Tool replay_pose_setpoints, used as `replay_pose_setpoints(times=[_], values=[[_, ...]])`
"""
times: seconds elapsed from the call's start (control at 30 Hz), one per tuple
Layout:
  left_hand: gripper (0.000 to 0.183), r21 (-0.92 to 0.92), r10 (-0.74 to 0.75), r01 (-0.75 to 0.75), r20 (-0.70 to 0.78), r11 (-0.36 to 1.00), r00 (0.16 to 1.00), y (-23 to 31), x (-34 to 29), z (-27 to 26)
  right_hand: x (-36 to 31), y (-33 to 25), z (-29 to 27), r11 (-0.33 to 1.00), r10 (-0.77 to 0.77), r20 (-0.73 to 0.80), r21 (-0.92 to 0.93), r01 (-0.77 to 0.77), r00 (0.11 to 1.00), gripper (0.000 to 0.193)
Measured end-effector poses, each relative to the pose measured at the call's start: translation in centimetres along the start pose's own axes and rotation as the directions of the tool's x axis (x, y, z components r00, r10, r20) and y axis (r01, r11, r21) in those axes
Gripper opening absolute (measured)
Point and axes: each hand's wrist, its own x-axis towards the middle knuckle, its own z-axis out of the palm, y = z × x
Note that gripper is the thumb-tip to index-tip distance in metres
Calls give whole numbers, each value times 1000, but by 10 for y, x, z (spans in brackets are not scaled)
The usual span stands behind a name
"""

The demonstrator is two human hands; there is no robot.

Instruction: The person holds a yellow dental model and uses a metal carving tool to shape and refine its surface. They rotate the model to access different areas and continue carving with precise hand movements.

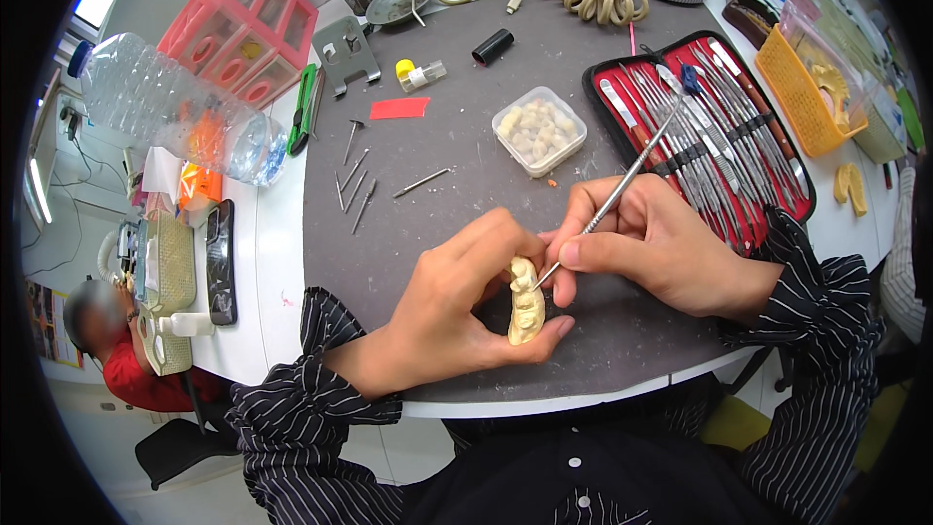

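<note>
Between the thumb and fingers of my left hand (452, 297) is a pale yellow dental cast (526, 303), its row of teeth turned upward. My right hand (661, 243) grips a thin metal dental carver (622, 185) like a pen. The carver's lower tip meets the cast near its upper middle, and its other end slants up to the right over the tool case. Both hands are close together above the grey mat (408, 243). Part of the cast's far end is covered by my left fingers.
A red-lined case (630, 141) of metal instruments lies right. Beyond my hands is a plastic box (540, 167) of tooth-like pieces. Several burs (421, 183) lie left on the mat, near a green cutter (302, 109) and large bottle (175, 107). Another person (136, 369) sits far left.
</note>
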Motion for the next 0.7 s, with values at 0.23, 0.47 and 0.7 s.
replay_pose_setpoints(times=[0.23, 0.47, 0.7], values=[[38, -3, -2, 2, 10, 1000, 1000, 2, 4, -4, -2, -1, 3, 998, -2, -61, 67, 6, 998, 18], [38, -10, -15, 15, 13, 1000, 1000, 3, 4, -4, -2, -1, 4, 998, -19, -56, 57, 22, 998, 18], [38, -5, -27, 27, 11, 1000, 1000, 5, 4, -5, -2, -3, 4, 999, -22, -61, 35, 24, 998, 17]])
